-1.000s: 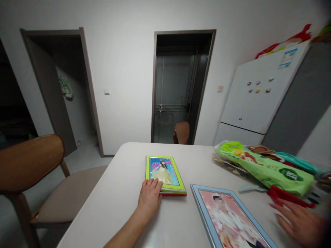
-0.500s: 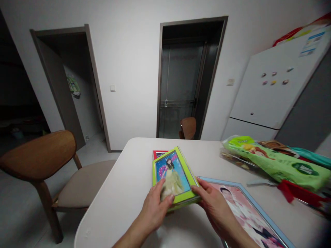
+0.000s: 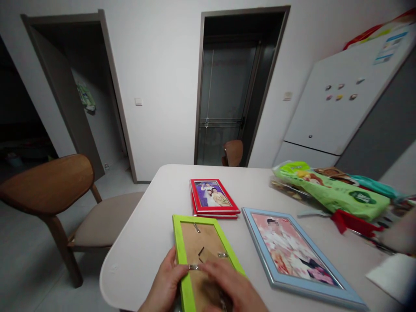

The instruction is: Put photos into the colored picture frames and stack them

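Note:
A lime-green photo frame (image 3: 180,242) is back side up near the table's front edge, its brown backing board (image 3: 190,238) facing me. Metal clips and a square tab show on that backing. My left hand (image 3: 167,277) grips the frame's left edge, thumb near a clip. Over the backing lies my right hand (image 3: 227,281), fingers stretched out toward the left clip; its lower part is blurred and hides some of the board. Just beyond, red photo frames (image 3: 214,197) are stacked with a picture on top. To the right lies a larger light-blue photo frame (image 3: 276,277), picture side up.
On the white table (image 3: 139,234), a green package (image 3: 344,193) lies at the right among other items, with a red object (image 3: 354,225) before it. A wooden chair (image 3: 48,186) stands at the left, another chair (image 3: 233,152) behind the table. A white fridge (image 3: 328,112) is at right.
The green frame has been turned from picture side to back side and brought nearer to me. My right hand has left its right edge and moved over the backing. The red frames now show fully.

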{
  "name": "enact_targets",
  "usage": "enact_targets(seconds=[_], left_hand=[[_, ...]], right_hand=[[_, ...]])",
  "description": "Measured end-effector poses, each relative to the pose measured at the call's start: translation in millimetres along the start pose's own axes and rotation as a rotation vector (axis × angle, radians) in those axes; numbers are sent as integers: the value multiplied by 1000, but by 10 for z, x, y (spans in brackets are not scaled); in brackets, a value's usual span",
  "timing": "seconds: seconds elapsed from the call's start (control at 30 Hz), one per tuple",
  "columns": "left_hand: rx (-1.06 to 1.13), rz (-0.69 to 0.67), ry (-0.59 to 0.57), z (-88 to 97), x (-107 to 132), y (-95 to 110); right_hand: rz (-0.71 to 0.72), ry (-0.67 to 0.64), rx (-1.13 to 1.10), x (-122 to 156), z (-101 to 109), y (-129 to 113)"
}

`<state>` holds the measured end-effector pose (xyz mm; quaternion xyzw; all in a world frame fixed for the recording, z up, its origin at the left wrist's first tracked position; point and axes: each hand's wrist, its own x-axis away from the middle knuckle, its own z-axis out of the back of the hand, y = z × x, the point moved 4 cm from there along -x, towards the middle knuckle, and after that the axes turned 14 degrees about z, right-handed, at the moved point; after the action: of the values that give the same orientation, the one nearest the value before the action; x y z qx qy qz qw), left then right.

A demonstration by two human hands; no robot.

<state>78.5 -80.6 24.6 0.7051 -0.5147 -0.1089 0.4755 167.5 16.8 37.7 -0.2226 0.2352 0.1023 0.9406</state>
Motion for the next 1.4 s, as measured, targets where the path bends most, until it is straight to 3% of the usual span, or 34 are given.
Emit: enact_targets(seconds=[0.07, 0.17, 0.27, 0.37, 0.57, 0.7, 0.83, 0.93, 1.03, 1.2, 1.4], left_hand=[[-70, 27, 16, 104, -71, -23], [-246, -57, 137, 283, -150, -29], [-540, -162, 381, 474, -185, -50], [-823, -217, 532, 589, -205, -98], [-1095, -358, 591, 565, -296, -166], [-1108, -394, 597, 502, -381, -176], [-1078, -412, 615, 487, -397, -164], [-1057, -403, 622, 489, -387, -156], [-1083, -403, 619, 481, -386, -150], [-1125, -438, 607, 483, -387, -149], [-1098, -446, 625, 475, -370, -162]], right_hand=[[-231, 127, 171, -166, 261, 521], [-504, 127, 355, -360, 504, 1317], [-557, 59, 329, -470, 445, 1806], [-564, 1, 300, -539, 230, 1969], [-508, -2, 260, -814, -127, 1950], [-439, 25, 224, -908, -139, 1809], [-364, 19, 199, -628, 67, 1467], [-309, -96, 132, -237, 165, 1147], [-338, -209, 101, 53, 119, 937], [-375, -139, 190, 45, 1, 913], [-328, -91, 288, -26, 5, 850]])
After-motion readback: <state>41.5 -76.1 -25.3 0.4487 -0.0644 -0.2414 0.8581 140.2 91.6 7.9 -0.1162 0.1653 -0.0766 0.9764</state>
